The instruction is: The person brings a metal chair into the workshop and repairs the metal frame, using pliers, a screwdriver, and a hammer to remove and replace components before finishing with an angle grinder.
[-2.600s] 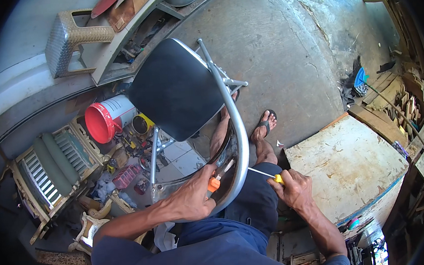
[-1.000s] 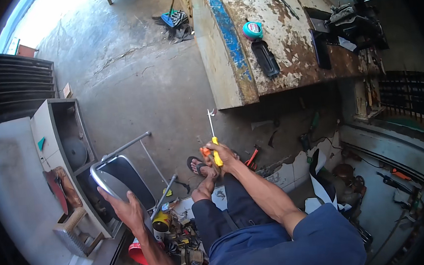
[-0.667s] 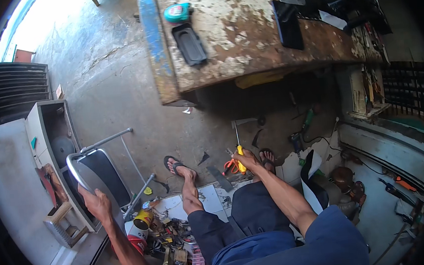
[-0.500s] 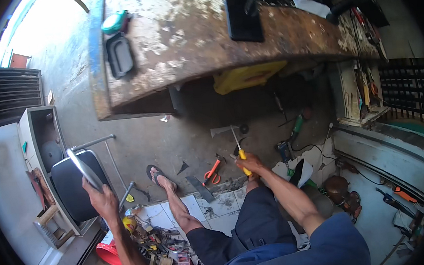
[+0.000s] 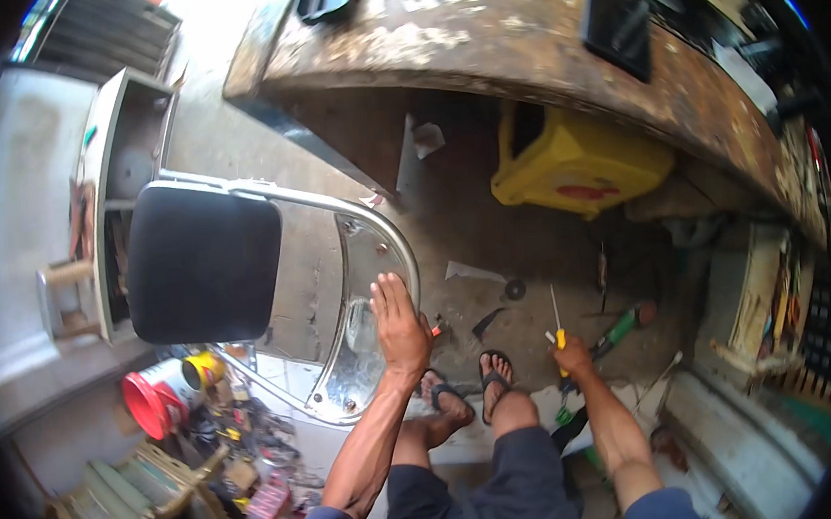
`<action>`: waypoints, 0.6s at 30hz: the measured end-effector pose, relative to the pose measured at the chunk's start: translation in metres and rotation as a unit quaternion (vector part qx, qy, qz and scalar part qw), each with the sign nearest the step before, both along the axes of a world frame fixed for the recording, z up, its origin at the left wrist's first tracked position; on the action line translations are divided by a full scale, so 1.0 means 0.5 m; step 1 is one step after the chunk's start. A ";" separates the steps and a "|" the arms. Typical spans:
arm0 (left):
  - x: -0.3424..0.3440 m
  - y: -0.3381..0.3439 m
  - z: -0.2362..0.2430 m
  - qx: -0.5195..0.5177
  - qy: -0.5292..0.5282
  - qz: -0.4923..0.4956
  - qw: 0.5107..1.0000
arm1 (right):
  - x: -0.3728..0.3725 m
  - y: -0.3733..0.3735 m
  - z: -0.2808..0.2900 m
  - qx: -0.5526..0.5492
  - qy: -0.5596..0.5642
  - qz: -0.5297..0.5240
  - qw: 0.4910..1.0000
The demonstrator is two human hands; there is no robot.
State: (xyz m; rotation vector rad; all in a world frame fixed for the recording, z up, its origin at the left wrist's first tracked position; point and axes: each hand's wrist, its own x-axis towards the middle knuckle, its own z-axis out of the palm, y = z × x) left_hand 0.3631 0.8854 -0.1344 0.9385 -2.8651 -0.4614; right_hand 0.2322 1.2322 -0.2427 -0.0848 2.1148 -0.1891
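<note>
A chair with a black padded seat and a chrome tube frame lies tipped at my left. A shiny metal panel spans the curved end of the tube. My left hand rests on that curved end, fingers stretched out along the metal. In my right hand is a screwdriver with a yellow handle, its thin shaft pointing away from me. A small pale piece sticks out beside the handle; its kind is unclear.
A worn wooden workbench stands ahead, with a yellow plastic stool beneath it. A green angle grinder lies on the floor at the right. Beside a red bucket at the left is a pile of tools and small parts.
The chair has swung round from the far left, its curved tube end now close in front of me. My left hand has moved right with it and its fingers have straightened. The screwdriver stays in my right hand.
</note>
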 end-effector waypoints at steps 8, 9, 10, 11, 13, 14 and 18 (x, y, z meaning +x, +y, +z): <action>0.190 0.044 -0.301 -0.119 0.014 -0.025 0.993 | -0.023 0.013 -0.274 -0.075 0.180 0.119 0.973; 0.221 0.058 -0.328 -0.118 0.002 -0.008 0.993 | -0.011 0.028 -0.290 -0.079 0.170 0.136 0.973; 0.226 0.049 -0.360 -0.127 0.012 -0.027 0.991 | -0.020 0.029 -0.309 -0.077 0.212 0.135 0.965; 0.235 0.039 -0.391 -0.136 0.021 -0.046 0.989 | -0.032 0.025 -0.333 -0.075 0.253 0.133 0.955; 0.254 0.041 -0.449 -0.185 -0.084 -0.064 0.977 | -0.045 0.017 -0.369 -0.061 0.249 0.153 0.954; 0.256 0.045 -0.482 -0.152 -0.047 -0.051 0.986 | -0.044 0.032 -0.389 -0.059 0.270 0.161 0.947; 0.259 0.090 -0.604 -0.086 0.060 -0.024 0.994 | -0.062 0.098 -0.460 -0.138 0.331 0.179 0.916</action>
